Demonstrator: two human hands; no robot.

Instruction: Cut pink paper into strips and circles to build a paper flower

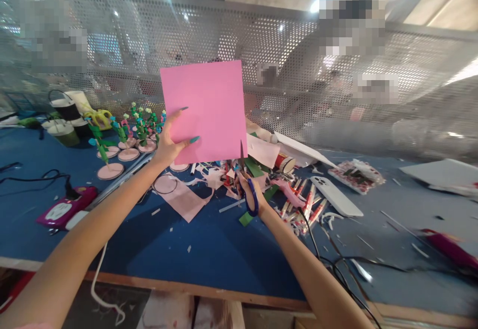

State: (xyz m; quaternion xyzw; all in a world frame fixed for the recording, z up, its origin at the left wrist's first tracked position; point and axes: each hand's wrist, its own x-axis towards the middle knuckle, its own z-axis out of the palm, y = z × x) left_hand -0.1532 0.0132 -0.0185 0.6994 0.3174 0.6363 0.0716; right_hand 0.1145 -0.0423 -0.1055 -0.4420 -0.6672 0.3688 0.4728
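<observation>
The left hand [170, 142] holds a square sheet of pink paper [204, 111] upright above the blue-topped table [194, 249], its grip closed on the sheet's lower left edge, thumb in front. At five o'clock from it, the right hand [248, 189] has its grip closed through the blue handles of a pair of scissors [246, 179], blades pointing up and touching the paper's bottom edge. Pale pink paper offcuts [184, 197] lie at six o'clock below the sheet. Small green paper flowers on round pink bases [127, 140] stand at nine o'clock. A white phone [336, 195] lies at three o'clock of the scissors.
</observation>
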